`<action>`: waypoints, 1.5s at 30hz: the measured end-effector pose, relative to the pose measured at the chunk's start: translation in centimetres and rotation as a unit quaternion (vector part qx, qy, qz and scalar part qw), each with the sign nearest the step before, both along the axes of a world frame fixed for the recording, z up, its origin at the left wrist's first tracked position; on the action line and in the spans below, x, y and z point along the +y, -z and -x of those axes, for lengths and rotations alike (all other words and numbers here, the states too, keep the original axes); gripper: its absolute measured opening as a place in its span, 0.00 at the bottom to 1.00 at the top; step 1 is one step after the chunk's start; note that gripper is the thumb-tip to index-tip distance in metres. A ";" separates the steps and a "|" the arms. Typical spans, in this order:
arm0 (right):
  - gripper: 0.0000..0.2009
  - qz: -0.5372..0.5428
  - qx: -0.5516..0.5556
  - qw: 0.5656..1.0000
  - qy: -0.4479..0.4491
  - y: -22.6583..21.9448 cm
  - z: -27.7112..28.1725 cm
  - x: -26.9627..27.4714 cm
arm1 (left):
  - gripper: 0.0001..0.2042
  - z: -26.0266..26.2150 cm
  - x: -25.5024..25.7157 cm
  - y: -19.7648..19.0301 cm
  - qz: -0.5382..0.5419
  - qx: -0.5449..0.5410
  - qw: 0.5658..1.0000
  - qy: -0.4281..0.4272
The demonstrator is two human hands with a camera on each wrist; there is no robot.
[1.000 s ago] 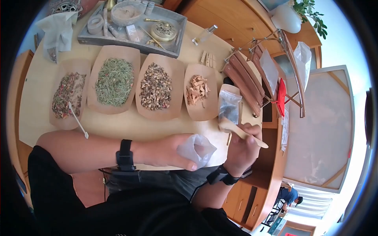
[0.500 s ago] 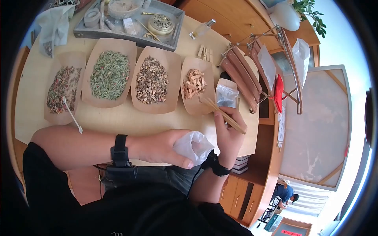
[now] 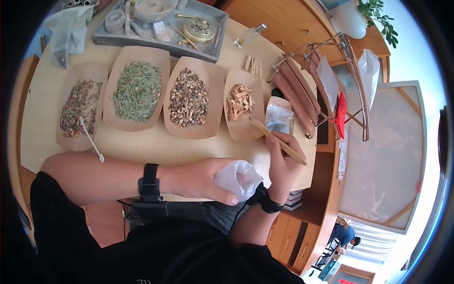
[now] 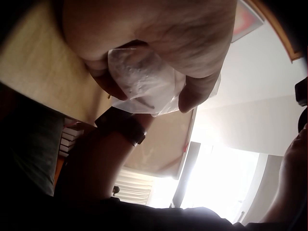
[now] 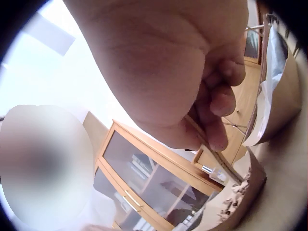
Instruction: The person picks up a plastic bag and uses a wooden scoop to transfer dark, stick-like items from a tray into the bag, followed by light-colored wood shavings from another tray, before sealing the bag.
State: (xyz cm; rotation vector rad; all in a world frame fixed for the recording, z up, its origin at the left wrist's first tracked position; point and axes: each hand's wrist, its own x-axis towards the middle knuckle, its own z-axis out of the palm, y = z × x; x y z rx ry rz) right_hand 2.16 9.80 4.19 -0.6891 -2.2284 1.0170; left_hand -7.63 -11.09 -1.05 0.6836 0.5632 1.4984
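My left hand (image 3: 205,182) grips a translucent bag (image 3: 241,179), my right hand (image 3: 285,164) pinches a wooden scoop (image 3: 293,153) at the chip tray (image 3: 240,132).

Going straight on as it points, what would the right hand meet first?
With the wooden spoon leading, the right hand would probably meet the wood chips in the paper tray; exact depth is unclear.
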 end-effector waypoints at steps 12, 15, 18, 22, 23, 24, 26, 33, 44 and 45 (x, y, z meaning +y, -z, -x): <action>0.21 0.136 0.130 0.929 -0.319 -3.1 -4.4 1.4 | 0.33 0.2 0.3 0.1 0.024 0.040 0.998 -0.034; 0.21 0.215 0.168 0.943 -0.190 -3.1 -3.9 -0.4 | 0.32 -0.4 0.2 0.2 0.024 0.035 0.999 -0.030; 0.15 0.132 0.088 0.983 -0.087 -2.8 -1.5 -0.8 | 0.33 0.0 0.1 0.1 0.006 0.071 0.997 -0.015; 0.09 -0.013 -0.054 0.997 -0.057 -3.6 1.1 -2.1 | 0.34 0.1 -0.1 -0.1 0.021 0.054 0.998 0.029; 0.09 -0.009 -0.070 0.995 -0.068 -3.5 1.6 -2.3 | 0.34 0.0 -0.2 0.0 0.018 0.067 0.997 0.021; 0.09 -0.022 -0.069 0.995 -0.072 -3.3 2.0 -2.5 | 0.34 0.0 -0.3 -0.1 0.021 0.064 0.998 0.020; 0.10 -0.031 -0.073 0.994 -0.078 -3.0 2.7 -2.7 | 0.33 0.2 -0.3 -0.3 0.020 0.084 0.996 0.017; 0.09 -0.029 -0.077 0.994 -0.079 -2.2 3.3 -3.0 | 0.33 -0.3 -0.2 0.2 0.004 0.032 0.999 0.022; 0.07 0.142 0.012 0.987 -0.076 -1.4 1.1 -1.2 | 0.36 0.0 0.0 0.0 -0.006 0.053 0.999 -0.002; 0.08 0.188 0.039 0.979 -0.072 -1.4 0.8 -1.1 | 0.36 0.1 0.0 -0.1 -0.005 0.050 0.999 0.000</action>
